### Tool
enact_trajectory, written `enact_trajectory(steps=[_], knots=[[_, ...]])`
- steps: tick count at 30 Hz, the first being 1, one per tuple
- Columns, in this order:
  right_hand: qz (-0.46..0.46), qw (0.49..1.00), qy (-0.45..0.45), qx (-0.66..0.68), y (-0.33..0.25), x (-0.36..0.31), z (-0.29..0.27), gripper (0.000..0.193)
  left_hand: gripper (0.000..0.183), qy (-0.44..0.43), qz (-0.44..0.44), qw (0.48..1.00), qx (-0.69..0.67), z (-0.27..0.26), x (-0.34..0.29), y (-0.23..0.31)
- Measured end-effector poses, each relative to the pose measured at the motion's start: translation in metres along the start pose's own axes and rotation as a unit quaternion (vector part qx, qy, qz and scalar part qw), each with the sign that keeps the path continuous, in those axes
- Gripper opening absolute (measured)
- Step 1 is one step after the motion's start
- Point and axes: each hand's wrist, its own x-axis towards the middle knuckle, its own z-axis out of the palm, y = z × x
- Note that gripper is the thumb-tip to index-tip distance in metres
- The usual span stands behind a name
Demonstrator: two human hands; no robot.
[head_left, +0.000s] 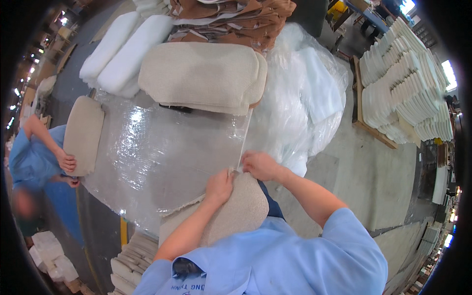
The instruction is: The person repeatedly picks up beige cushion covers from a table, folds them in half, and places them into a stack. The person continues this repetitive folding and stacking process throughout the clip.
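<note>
A beige cushion cover [236, 209] of textured fabric lies against my front at the table's near edge, with a frayed edge along its far side. My left hand [220, 187] is closed, pinching that edge near the corner. Just to its right, my right hand [259, 165] has its fingers bent in a pinch at the same corner. What exactly lies between the right fingertips is too small to make out. My left forearm rests across the cover and hides part of it.
The table [162, 147] is wrapped in shiny clear film. Beige cushions [196, 73] lie stacked at its far side, white padding [132, 54] beyond left, brown fabric [236, 24] behind. A co-worker [42, 152] at left holds another beige cushion [83, 132]. Bagged white filling [300, 93] stands right.
</note>
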Motion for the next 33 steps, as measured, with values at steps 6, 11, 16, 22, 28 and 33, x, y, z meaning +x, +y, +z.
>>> enact_trajectory(steps=[6,11,16,22,28,33], knots=[[0.192,0.975,0.03,0.104,0.017,-0.002,0.008,0.024,0.037,0.045,0.058,0.997,0.009,0.027,0.009,-0.016],[0.29,0.854,-0.044,0.43,0.021,-0.049,0.011,0.029,0.038,-0.032,0.013,0.999,-0.011,0.015,0.001,0.002],[0.334,0.826,-0.079,0.448,0.015,-0.05,0.011,0.036,0.036,-0.007,0.021,1.0,-0.008,0.025,-0.001,-0.002],[0.272,0.91,-0.163,0.267,0.02,-0.034,-0.005,0.036,0.037,-0.002,0.051,0.998,0.032,0.035,0.003,-0.005],[0.124,0.991,0.019,0.038,0.019,-0.062,0.015,0.028,0.04,-0.072,0.05,0.995,0.056,0.048,0.015,0.014],[0.292,0.946,0.08,0.115,0.037,-0.101,0.027,0.029,0.047,-0.165,0.058,0.983,0.063,0.061,0.034,0.048]])
